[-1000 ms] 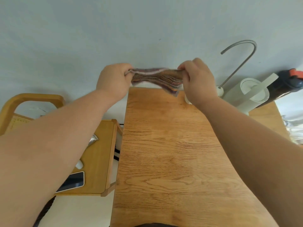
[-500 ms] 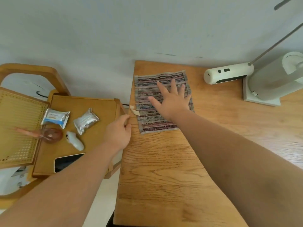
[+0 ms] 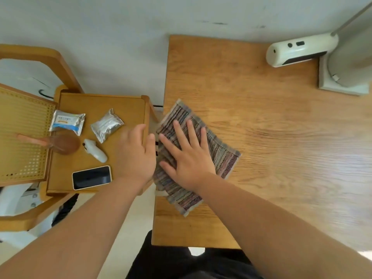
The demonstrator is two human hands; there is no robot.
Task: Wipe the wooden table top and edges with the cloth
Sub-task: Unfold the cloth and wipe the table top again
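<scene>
A striped, multicoloured cloth (image 3: 221,156) lies flat on the wooden table (image 3: 271,137), at its left edge, turned at an angle. My right hand (image 3: 187,156) presses flat on the cloth with its fingers spread. My left hand (image 3: 136,154) hovers just left of the table's edge, fingers together and holding nothing, next to the cloth's left side.
A lower wooden side table (image 3: 120,109) on the left carries two foil packets (image 3: 106,124), a white gadget (image 3: 94,151), a phone (image 3: 91,177) and a brown spoon (image 3: 60,143). A white lamp (image 3: 302,49) and its base (image 3: 342,85) stand at the table's far right. A wall runs behind.
The cloth has slid toward me along the table's left edge and turned, with my right hand flat on it. My left hand has moved nearer the cloth.
</scene>
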